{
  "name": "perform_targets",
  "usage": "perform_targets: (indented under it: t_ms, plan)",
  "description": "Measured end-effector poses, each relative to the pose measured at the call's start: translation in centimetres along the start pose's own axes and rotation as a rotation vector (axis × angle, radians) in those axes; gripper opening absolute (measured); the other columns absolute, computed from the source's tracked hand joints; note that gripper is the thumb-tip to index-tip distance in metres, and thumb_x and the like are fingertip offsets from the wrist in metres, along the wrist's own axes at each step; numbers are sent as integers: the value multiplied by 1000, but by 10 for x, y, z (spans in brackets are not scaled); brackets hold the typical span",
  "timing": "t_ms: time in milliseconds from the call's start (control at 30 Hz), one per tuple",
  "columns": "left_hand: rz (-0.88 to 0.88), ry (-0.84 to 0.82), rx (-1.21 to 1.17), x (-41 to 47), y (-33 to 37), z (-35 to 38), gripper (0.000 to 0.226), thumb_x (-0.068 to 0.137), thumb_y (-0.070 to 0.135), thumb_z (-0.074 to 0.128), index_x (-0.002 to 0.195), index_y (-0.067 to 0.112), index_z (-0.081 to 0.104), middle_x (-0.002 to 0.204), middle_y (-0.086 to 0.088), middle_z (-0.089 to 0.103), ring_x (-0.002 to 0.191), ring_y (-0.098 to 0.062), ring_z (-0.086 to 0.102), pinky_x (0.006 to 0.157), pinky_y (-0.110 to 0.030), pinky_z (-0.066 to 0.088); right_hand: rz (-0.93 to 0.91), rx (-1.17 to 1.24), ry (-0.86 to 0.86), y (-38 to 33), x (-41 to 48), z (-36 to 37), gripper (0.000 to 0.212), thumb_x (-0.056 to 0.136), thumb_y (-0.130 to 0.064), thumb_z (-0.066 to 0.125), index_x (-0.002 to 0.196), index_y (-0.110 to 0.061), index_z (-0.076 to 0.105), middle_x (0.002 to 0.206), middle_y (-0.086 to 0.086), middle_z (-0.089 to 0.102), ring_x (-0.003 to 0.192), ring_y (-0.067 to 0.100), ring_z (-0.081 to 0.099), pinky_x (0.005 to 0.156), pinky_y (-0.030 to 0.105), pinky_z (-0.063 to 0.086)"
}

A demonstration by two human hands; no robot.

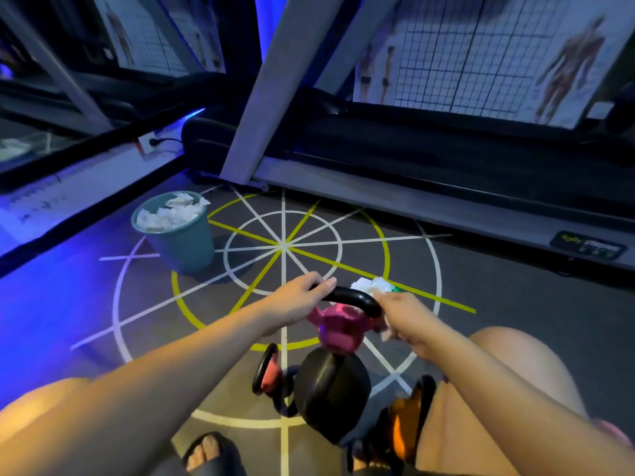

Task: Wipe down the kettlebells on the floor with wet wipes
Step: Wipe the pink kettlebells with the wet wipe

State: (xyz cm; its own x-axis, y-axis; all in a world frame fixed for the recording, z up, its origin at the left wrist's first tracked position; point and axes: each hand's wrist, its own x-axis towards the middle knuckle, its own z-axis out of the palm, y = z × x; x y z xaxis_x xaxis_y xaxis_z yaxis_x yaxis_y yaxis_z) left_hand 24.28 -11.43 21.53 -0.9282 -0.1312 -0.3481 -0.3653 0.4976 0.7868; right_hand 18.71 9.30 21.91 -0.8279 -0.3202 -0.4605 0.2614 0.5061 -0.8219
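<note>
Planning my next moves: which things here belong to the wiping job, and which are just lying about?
Job: pink kettlebell, wipe in right hand, left hand, black kettlebell, red kettlebell, orange kettlebell, wipes pack, bin.
Lying about: treadmill, posters, wall socket.
</note>
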Motion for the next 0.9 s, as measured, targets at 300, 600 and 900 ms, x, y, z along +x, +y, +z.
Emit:
perform_targets:
  t_ms: [300,600,900]
  plan:
    - [110,227,93,32,0,7,52,108,43,32,82,4,54,85,-10,55,85,-26,55,74,-37,38,-131,-186,-7,16,5,9,53,88,-53,53,70,-6,70,74,22,68,85,36,66,90,48,54]
    - [210,23,164,54,13,-2,33,101,22,42,86,-4,55,86,-5,49,80,-14,47,83,-36,39,-219,-255,-14,16,35,-2,33,94,-16,59,106,-42,75,84,-17,73,82,13,66,78,33,54]
    - [268,-8,168,55,6,-5,39,99,28,41,88,-6,57,98,-19,55,89,-26,53,89,-42,43,-374,172,81,10,30,11,26,84,-2,75,84,-27,80,85,-3,76,80,9,70,70,23,53]
